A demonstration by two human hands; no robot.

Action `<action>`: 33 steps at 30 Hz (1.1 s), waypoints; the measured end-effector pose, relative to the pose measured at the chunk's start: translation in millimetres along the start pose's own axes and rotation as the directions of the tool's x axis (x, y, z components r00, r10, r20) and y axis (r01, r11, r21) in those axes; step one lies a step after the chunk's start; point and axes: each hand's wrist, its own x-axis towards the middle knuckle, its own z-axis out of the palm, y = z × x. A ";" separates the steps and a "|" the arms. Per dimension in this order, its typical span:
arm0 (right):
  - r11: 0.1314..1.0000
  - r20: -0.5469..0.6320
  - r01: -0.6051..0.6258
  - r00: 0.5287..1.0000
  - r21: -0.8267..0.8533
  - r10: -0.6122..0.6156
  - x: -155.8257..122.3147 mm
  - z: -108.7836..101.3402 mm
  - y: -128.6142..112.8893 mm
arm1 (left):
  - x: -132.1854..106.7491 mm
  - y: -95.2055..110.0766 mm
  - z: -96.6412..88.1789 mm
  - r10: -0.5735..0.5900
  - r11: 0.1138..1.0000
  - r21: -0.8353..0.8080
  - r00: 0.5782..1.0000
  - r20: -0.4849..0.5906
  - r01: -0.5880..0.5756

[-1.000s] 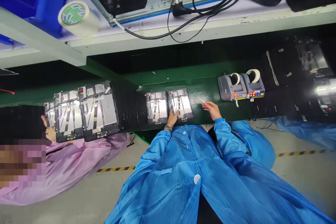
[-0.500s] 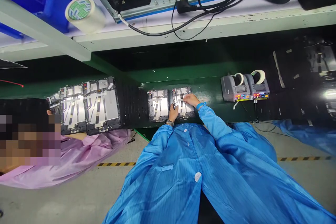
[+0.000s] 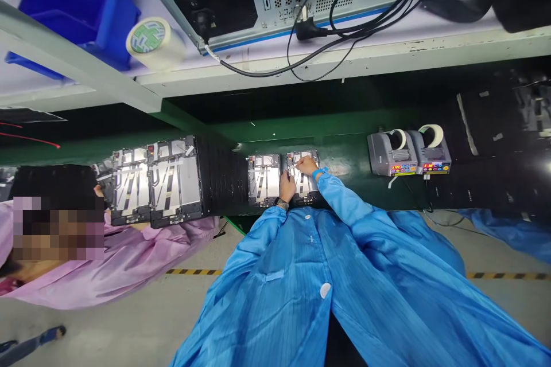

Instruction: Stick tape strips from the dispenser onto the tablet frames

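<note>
One panel (image 3: 303, 188) has our left hand (image 3: 287, 187) at its left edge, right hand (image 3: 308, 166) over its upper part; grips unclear; bumping hands might skew it.

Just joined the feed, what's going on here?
The person's left hand is at the left edge of a flat electronic panel; the right hand is over its upper part. A similar panel lies just left of it. Farther right, two tape dispensers stand side by side on the green bench.
</note>
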 end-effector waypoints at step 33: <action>0.999 -0.027 -0.050 0.998 0.002 0.050 -9.3 1.6 -9.8 | -21.7 10.6 -10.4 0.247 0.798 0.513 0.949 0.197 -0.315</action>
